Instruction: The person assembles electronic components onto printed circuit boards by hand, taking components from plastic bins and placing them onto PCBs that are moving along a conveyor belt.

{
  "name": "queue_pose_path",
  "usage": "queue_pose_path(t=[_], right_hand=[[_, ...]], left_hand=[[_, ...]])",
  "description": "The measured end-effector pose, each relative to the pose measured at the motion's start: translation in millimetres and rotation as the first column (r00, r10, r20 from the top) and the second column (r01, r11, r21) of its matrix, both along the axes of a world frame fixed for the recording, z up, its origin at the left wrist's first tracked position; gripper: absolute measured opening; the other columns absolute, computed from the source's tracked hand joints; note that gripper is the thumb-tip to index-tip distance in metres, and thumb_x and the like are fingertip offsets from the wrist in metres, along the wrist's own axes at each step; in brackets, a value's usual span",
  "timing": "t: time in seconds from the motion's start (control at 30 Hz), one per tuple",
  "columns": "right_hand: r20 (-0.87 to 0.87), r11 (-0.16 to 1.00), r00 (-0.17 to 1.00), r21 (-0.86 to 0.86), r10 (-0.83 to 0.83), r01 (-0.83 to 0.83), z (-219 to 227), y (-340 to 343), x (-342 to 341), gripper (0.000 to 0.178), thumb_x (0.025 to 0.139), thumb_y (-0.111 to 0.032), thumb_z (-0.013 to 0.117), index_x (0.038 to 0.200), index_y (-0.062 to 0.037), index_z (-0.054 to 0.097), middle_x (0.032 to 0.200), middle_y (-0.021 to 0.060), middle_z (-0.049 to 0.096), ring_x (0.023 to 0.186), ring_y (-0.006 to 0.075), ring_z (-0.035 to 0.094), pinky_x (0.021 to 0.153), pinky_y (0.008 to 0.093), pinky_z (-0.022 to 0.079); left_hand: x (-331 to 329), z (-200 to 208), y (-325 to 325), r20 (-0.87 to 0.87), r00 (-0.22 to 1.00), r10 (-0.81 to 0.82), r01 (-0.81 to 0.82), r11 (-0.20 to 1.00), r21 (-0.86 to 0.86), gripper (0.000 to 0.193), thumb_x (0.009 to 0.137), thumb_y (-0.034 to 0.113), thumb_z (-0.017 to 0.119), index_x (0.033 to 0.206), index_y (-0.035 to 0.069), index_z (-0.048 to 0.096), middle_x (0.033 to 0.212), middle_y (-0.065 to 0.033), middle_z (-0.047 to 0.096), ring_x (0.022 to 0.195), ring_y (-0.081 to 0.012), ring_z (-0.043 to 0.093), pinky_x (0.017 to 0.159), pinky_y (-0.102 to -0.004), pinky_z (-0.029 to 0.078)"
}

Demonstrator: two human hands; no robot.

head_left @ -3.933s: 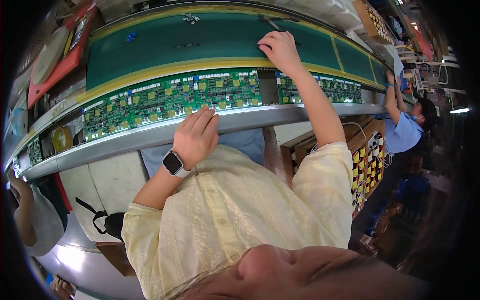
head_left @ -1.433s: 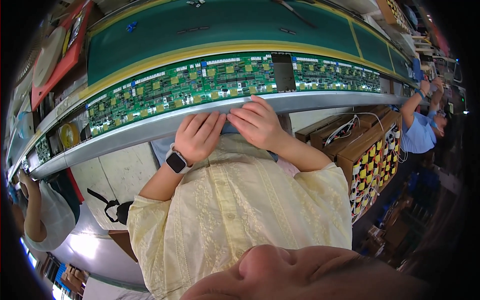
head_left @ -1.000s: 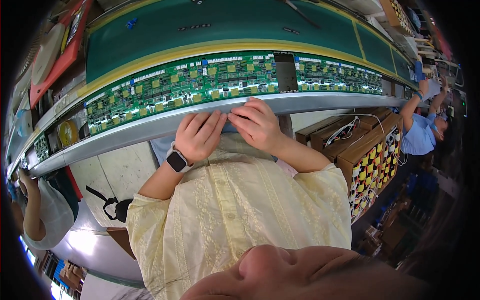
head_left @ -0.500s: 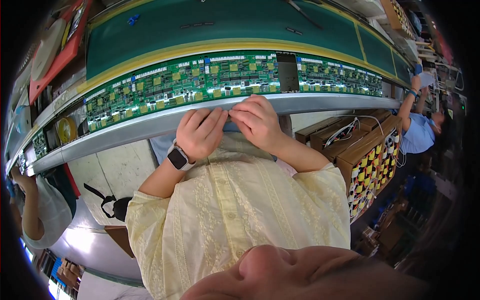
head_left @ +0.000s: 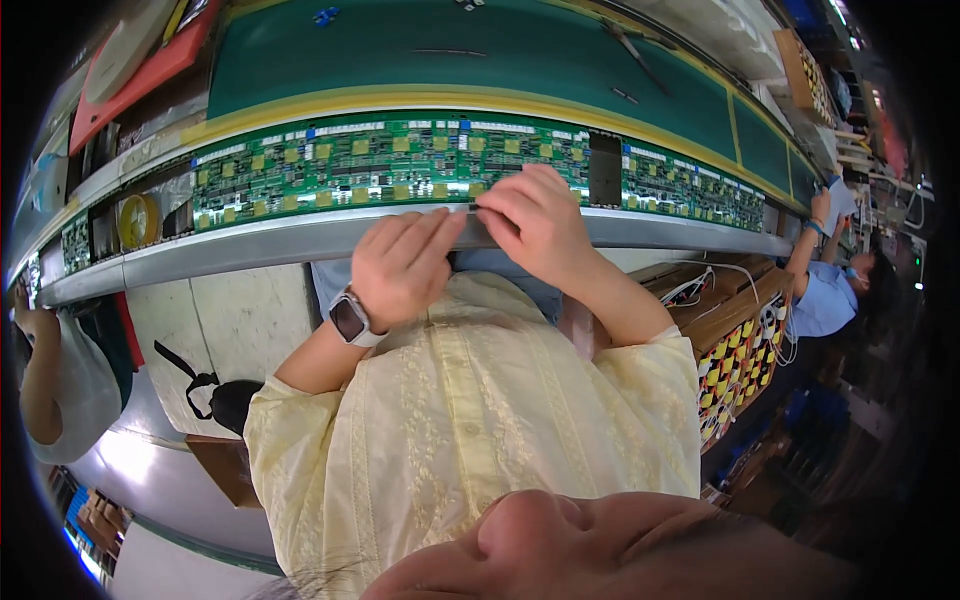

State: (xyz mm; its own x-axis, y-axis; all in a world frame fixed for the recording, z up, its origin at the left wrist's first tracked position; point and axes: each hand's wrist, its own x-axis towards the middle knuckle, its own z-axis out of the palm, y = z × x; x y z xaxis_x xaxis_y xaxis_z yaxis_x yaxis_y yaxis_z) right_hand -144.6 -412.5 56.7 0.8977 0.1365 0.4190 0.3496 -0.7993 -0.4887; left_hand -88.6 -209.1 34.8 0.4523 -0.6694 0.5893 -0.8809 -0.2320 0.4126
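Observation:
My left hand (head_left: pixel 405 262), with a watch (head_left: pixel 350 318) on its wrist, rests at the grey metal rail (head_left: pixel 300 240). Its thumb and fingers are pressed together; whatever they pinch is too small to name. Close beside it on the right, my right hand (head_left: pixel 538 225) is bent over the near edge of the green circuit boards (head_left: pixel 345 165). Its thumb and index finger pinch near the left fingertips, on something tiny that I cannot make out. The boards lie in a long row just beyond the rail, carrying many yellow, white and blue components.
Beyond the boards runs a green belt (head_left: pixel 370 60) with blue parts (head_left: pixel 327 16) and a long dark tool (head_left: pixel 635 55). A yellow tape roll (head_left: pixel 138 220) is at the left. Brown cartons (head_left: pixel 745 310) stand at the right. Co-workers are at both sides.
My fingertips have drawn slightly apart, and my right hand has shifted up and right over the boards' edge. The boards appear farther right in the view, which has turned a little.

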Motion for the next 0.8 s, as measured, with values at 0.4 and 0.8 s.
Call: queue_pose_path(t=[0.4,0.8], right_hand=[[-0.102,0.979,0.993,-0.187,0.064,-0.082,-1.1,42.2,73.8,0.009,0.078,-0.010,0.073,0.084,-0.0069,0.067,0.078,0.0060,0.065,0.076,0.0257,0.061,0.076,0.0384,0.045],[-0.260,0.838,0.963,-0.509,0.068,-0.197,20.4,51.7,86.4,0.008,0.075,-0.011,0.074,0.077,-0.0072,0.067,0.073,0.0048,0.066,0.069,0.0249,0.062,0.073,0.0372,0.049]], left_hand=[[41.1,-12.6,51.9,0.025,0.962,0.273,-0.274,0.958,0.088,0.036,0.074,0.007,0.063,0.110,0.001,0.066,0.104,-0.0102,0.066,0.091,-0.0246,0.063,0.078,-0.0378,0.051],[40.7,-18.3,50.8,0.015,0.959,0.281,-0.281,0.960,0.007,0.033,0.073,0.010,0.064,0.105,-0.001,0.067,0.101,-0.0091,0.066,0.089,-0.0217,0.063,0.077,-0.0352,0.051]])
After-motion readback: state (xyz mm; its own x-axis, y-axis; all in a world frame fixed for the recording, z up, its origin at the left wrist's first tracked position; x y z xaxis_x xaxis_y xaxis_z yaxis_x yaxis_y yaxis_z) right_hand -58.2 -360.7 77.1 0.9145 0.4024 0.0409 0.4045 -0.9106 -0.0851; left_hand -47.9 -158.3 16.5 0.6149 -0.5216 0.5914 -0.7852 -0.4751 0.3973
